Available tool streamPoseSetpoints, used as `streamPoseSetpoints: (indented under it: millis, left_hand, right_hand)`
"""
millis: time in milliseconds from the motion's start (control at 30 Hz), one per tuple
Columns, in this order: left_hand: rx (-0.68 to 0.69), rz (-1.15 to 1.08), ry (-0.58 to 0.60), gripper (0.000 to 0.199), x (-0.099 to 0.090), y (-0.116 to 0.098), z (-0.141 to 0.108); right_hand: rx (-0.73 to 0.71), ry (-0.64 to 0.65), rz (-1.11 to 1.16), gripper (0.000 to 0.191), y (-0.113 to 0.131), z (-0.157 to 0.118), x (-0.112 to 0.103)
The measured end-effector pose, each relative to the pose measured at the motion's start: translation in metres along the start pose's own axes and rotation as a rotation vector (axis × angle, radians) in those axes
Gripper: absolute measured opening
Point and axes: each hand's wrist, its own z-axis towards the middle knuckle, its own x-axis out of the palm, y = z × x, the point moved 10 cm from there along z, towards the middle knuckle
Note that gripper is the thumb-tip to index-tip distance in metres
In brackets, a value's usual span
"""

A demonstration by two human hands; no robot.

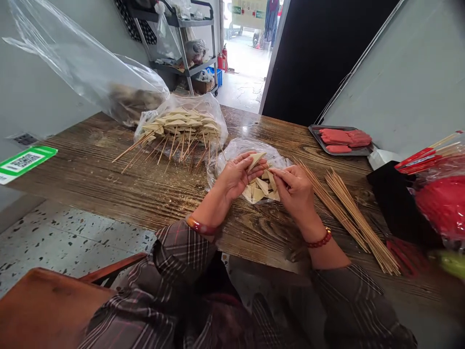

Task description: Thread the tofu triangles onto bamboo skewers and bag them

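Over an open plastic bag (236,148), my left hand (232,180) is closed around a pale yellow triangular piece of tofu skin (256,159). My right hand (298,191) pinches a thin bamboo skewer (268,168) that points left at this piece; whether its tip is inside is hidden by the fingers. Loose tofu skin pieces (258,190) lie in the bag just below both hands. To the right of my right hand, bundles of bare bamboo skewers (358,218) rest on the wooden table. Filled tofu skewers (187,120) are piled on another clear bag at the back left.
A black tray with pink-red slabs (336,138) stands at the right back. Beside it are a black box (394,198) and a red bundle in plastic (441,206). A large clear bag (140,99) sits back left; a shelf cart (187,48) stands beyond the table (119,189).
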Motion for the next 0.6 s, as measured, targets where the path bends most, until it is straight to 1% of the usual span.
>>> streamPoseSetpoints:
  millis: [167,400,600]
  left_hand:
    - [-0.038,-0.026,-0.027,0.026,0.0005,0.0050,-0.0012]
    - [-0.072,-0.043,-0.019,0.022,0.0046,0.0102,-0.0039]
    - [-0.062,-0.104,-0.042,0.015,0.0038,0.0088,-0.0041]
  right_hand:
    - [0.019,0.017,0.020,0.028,-0.0033,-0.0009,0.0031]
    - [0.010,0.014,0.079,0.028,-0.0050,-0.0016,0.0060]
    - [0.014,0.028,0.079,0.032,-0.0049,-0.0020,0.0069]
